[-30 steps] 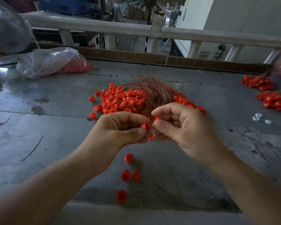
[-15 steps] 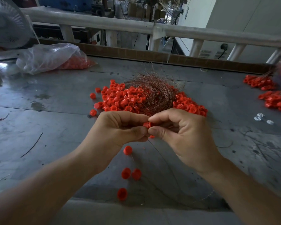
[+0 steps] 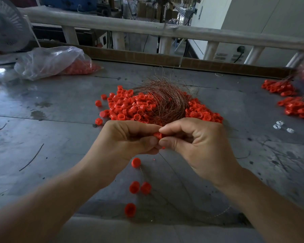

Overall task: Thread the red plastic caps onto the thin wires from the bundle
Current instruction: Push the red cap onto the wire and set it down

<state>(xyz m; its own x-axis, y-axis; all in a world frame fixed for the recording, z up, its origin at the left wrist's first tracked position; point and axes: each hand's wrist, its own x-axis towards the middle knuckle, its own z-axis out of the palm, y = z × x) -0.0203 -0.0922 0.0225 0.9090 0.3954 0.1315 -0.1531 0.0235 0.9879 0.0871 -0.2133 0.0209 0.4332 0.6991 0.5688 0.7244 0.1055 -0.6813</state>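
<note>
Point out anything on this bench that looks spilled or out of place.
Four red caps lie scattered near the table's front edge, apart from the main pile. Stray wire offcuts litter the left side.

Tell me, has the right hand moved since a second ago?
Yes. The right hand has closed in leftward, toward the left hand, judged against the pile of red caps behind; both hands now pinch one cap.
</note>
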